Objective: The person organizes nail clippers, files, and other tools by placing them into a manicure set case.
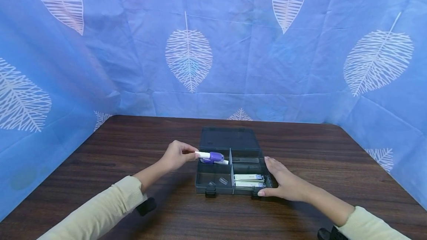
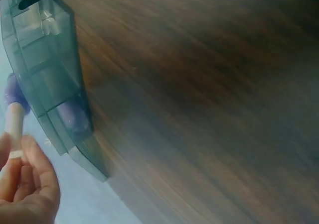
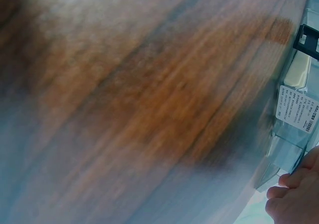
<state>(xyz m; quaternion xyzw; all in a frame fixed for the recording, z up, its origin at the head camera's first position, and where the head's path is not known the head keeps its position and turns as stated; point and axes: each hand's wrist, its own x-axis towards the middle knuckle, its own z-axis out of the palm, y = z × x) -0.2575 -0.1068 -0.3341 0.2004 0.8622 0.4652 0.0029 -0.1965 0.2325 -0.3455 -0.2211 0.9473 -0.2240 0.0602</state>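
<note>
A dark see-through plastic compartment box [image 1: 213,189] lies on the table with its lid [image 1: 230,138] laid back. My left hand [image 1: 178,155] pinches the white cap of a purple nail polish bottle [image 1: 217,157] between thumb and fingers, over the back left compartment. Below it, partly hidden, a second purple bottle with a white cap [image 1: 225,162] lies in that compartment. My right hand [image 1: 288,182] holds the box's front right corner, thumb at the front and fingers along the right side. Two slim white items [image 1: 248,177] lie in the front right compartment.
Small clear plastic pieces [image 1: 223,180] lie in the front left compartment. Black latches [image 1: 210,191] stick out at the box's front. A printed label [image 3: 298,108] is on its side. The brown wooden table [image 1: 150,129] ends at blue leaf-patterned cloth [image 1: 233,66] behind and at both sides.
</note>
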